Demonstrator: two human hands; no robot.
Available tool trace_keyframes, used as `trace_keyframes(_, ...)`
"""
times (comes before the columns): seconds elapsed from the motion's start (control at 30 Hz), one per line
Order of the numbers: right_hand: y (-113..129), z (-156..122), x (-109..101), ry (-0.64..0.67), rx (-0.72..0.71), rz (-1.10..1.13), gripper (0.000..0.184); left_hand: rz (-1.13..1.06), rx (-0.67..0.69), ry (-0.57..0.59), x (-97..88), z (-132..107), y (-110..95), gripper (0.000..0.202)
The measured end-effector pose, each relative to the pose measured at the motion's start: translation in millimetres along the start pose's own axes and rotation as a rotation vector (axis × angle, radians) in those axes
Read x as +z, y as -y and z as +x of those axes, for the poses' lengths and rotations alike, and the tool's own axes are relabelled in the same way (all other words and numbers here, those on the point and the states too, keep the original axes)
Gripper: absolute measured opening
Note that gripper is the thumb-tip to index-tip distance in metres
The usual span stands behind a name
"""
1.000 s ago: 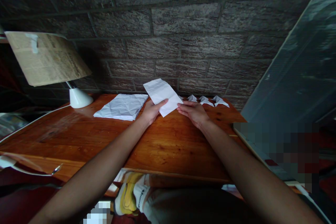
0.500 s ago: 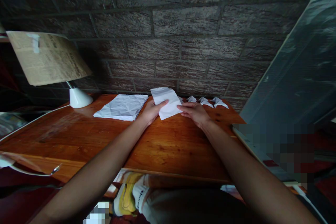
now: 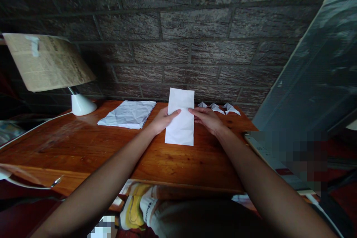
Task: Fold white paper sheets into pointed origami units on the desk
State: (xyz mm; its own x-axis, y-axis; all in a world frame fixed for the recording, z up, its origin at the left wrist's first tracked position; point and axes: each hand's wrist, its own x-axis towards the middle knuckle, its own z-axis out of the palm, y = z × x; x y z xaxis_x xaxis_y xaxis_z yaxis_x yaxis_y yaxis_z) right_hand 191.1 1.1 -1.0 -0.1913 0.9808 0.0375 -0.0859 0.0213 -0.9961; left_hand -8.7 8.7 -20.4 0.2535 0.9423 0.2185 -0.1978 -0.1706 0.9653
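paper (image 3: 180, 128) is plain wht, table (image 3: 167, 163) orange-brn w/ grain, wall (image 3: 180, 24) dk gry brick-pattern.

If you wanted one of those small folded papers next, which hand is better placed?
Probably the right hand: it is nearer the folded papers, while the left hand is across the white sheet. Both hold the sheet.

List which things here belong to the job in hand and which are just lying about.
Job in hand:
white paper, held by the left hand and right hand
creased paper, likely
folded paper shapes, likely
table beneath

Lying about, it seems:
lamp
cable
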Motion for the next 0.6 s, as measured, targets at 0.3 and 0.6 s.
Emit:
trace_keyframes(0.3, 2, 5, -4, -0.239, -0.161, 0.024, 0.034, 0.012, -0.076, 0.063, 2.9, -3, -6, 0.054)
trace_keyframes(0.6, 11, 6, -10, -0.332, -0.218, 0.143, 0.041, 0.197, -0.015, -0.045, -0.4, -3, -7, 0.046)
